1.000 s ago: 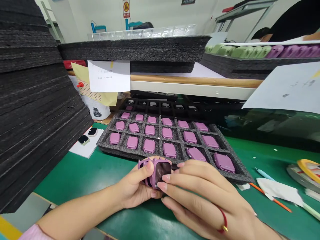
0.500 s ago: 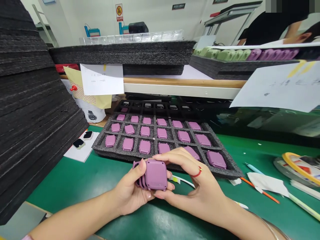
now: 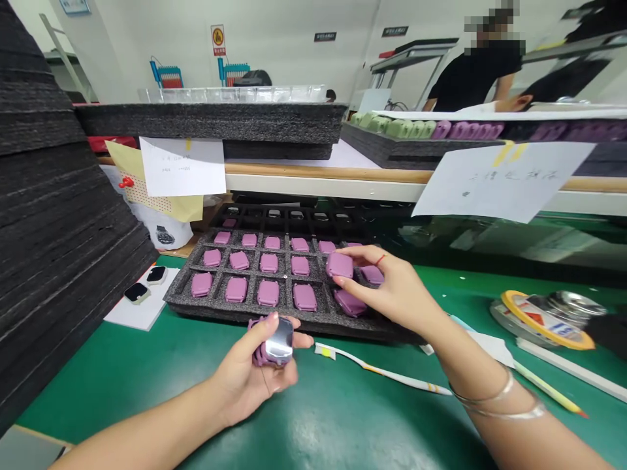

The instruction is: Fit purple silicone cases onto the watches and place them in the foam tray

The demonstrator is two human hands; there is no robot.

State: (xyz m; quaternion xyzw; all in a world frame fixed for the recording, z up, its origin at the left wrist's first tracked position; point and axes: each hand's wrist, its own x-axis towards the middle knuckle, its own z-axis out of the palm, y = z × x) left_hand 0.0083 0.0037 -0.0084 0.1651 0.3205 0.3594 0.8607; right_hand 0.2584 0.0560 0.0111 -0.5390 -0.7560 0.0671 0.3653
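Note:
My left hand (image 3: 245,372) grips a small stack of purple watch cases (image 3: 260,346) above the green table. The front one of them turns a dark, glossy face (image 3: 280,341) toward me. Between the thumb and fingers of my right hand (image 3: 399,287) is a single purple watch case (image 3: 339,265), held over the right part of a black foam tray (image 3: 206,312). Purple watch cases such as this one (image 3: 268,293) lie in the tray's compartments. My right hand partly hides the cases at that end.
A toothbrush (image 3: 377,371) lies before the tray. White-sheathed tools and a round yellow-rimmed object (image 3: 543,320) are at right. Two watches sit on a white pad (image 3: 147,310) at left, beside stacked black foam (image 3: 63,248). Paper notes hang from the shelf (image 3: 313,185); people are behind it.
My right hand has moved from the stack forward to the tray, taking one purple watch case with it. A glossy face now fronts the stack in my left hand. The view has shifted right.

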